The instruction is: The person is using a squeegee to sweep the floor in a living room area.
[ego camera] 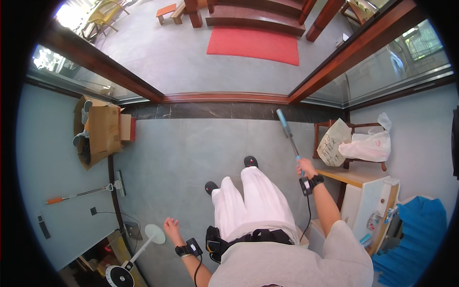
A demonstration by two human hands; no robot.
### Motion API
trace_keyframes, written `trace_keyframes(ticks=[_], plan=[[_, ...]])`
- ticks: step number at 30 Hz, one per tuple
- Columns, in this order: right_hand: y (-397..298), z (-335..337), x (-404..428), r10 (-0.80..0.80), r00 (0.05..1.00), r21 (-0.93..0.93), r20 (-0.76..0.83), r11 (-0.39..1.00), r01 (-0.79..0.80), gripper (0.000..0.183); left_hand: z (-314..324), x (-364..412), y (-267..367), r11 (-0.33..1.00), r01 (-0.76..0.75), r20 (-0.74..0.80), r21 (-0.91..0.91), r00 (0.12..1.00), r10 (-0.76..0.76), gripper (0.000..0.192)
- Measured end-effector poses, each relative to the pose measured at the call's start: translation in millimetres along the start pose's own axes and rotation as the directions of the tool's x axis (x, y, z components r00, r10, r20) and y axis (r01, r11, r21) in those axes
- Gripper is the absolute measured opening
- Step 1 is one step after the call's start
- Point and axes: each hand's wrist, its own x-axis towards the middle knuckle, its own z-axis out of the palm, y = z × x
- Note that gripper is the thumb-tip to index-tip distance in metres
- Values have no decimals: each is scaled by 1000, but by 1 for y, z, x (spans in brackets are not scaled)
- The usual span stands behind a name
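My right hand (306, 167) is closed around the light-blue handle of a long tool (294, 143), with a metal shaft and a blue roller-like head that points away over the grey tiled floor. The kind of tool cannot be told for sure. A wooden chair holding bags stands to the right of the tool. My left hand (171, 228) is held low at my left side, with its fingers partly curled and nothing seen in it. Beside it is the round pale base of a white stand fan (155, 234). Both wrists wear black straps with small cabled devices.
A cardboard box (104, 129) stands at the left wall, above a squeegee mop (121, 183). Ahead are a red-brown door sill (226, 97) and a red mat (253, 45) before steps. At right are a wooden chair (317, 140), a white cabinet (355, 201) and a blue cloth (417, 236).
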Motion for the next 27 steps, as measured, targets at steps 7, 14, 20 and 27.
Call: trace_keyframes(ticks=[7, 14, 20, 27], plan=[[-69, -48, 88, 60, 991, 430, -119, 903, -3, 14, 35, -56, 41, 997, -45, -24, 69, 999, 47, 33], [-53, -48, 135, -115, 972, -194, -204, 978, 75, 12, 32, -69, 38, 997, -26, -80, 74, 996, 32, 33], [-12, 15, 72, -114, 992, -277, -61, 956, 93, 15, 31, -65, 28, 1000, -12, -87, 29, 996, 15, 33], [18, 63, -2, -111, 988, -538, 105, 830, 150, 11, 31, -58, 27, 1000, -5, -65, -22, 998, 4, 33]])
